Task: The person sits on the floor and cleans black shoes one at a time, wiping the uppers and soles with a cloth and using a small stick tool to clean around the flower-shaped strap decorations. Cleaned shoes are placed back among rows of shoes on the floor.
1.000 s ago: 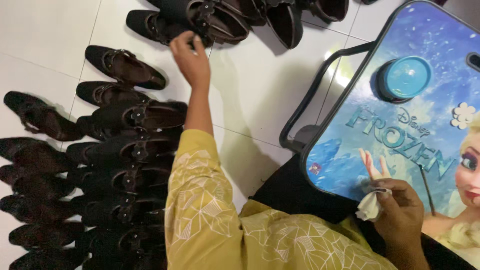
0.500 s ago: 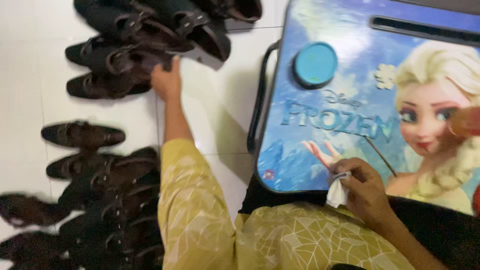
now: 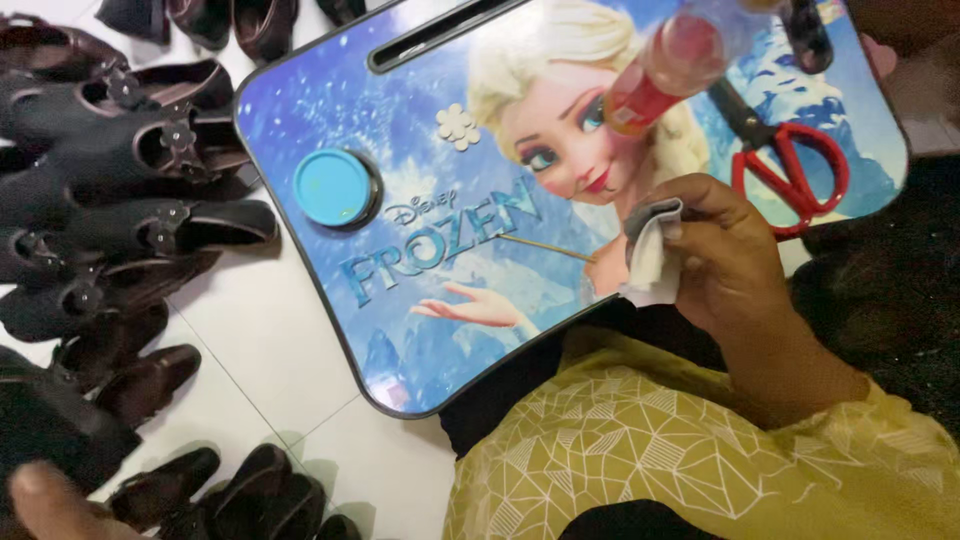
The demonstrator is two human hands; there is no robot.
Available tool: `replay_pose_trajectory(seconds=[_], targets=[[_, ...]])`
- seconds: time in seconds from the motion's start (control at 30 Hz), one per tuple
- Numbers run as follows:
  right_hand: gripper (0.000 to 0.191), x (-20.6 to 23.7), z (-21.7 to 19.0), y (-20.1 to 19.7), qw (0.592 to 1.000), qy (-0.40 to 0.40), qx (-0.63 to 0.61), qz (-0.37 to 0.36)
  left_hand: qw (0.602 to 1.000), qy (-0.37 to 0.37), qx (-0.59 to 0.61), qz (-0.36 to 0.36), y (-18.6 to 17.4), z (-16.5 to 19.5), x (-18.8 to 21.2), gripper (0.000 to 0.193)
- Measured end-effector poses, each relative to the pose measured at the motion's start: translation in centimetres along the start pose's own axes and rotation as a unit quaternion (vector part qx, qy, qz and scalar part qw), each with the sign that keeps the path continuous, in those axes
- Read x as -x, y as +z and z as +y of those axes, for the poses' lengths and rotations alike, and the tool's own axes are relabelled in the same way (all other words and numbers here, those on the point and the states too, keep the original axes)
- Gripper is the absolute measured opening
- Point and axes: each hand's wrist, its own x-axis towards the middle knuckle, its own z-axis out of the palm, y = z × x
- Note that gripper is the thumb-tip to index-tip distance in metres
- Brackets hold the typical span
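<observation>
On the person's lap, seen from the head camera, sits a blue lap tray (image 3: pixel 330 110) with a dark rim, printed with a cartoon figure with pale blonde hair and large lettering. At nine o'clock on the tray a round turquoise cup recess (image 3: pixel 335 188) is set into the surface, and a long dark slot (image 3: pixel 440 35) runs along the far edge at eleven o'clock. Red-handled scissors (image 3: pixel 790 170) lie at three o'clock, and just beside them, toward twelve o'clock, stands a blurred bottle with a red band (image 3: pixel 665 70). A thin stick (image 3: pixel 540 246) lies across the print near the middle.

The right hand (image 3: pixel 725 260) is curled shut around a small white and grey cloth (image 3: pixel 650 255), pressed to the tray's near edge at five o'clock. Below it spreads a yellow garment with white line pattern (image 3: pixel 650 450).

At nine o'clock beside the tray, dark shoes (image 3: pixel 130 200) lie in rows on white floor tiles (image 3: pixel 260 340). The left hand (image 3: pixel 45 500) shows only as a blurred fingertip at seven o'clock, near the shoes; whether it grips anything cannot be told.
</observation>
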Motion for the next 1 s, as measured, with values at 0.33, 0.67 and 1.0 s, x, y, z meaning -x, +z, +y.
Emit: replay_pose_trajectory(seconds=[0.33, 0.67, 1.0], targets=[[0.023, 0.8, -5.8, -5.1, 0.997, -0.074, -0.007, -0.015, 0.927, 0.286, -0.172, -0.169, 18.0, 11.9, 20.3, 0.042], [0.017, -3.5, -16.1, -1.1, 0.792, -0.38, 0.476, 0.026, 0.87, 0.351, -0.261, -0.229, 23.9, 14.2, 23.9, 0.035], [0.027, -7.2, -16.9, 0.5, 0.568, -0.51, 0.643, -0.057, 0.868, 0.347, -0.275, -0.225, 23.1, 11.0, 22.7, 0.032]])
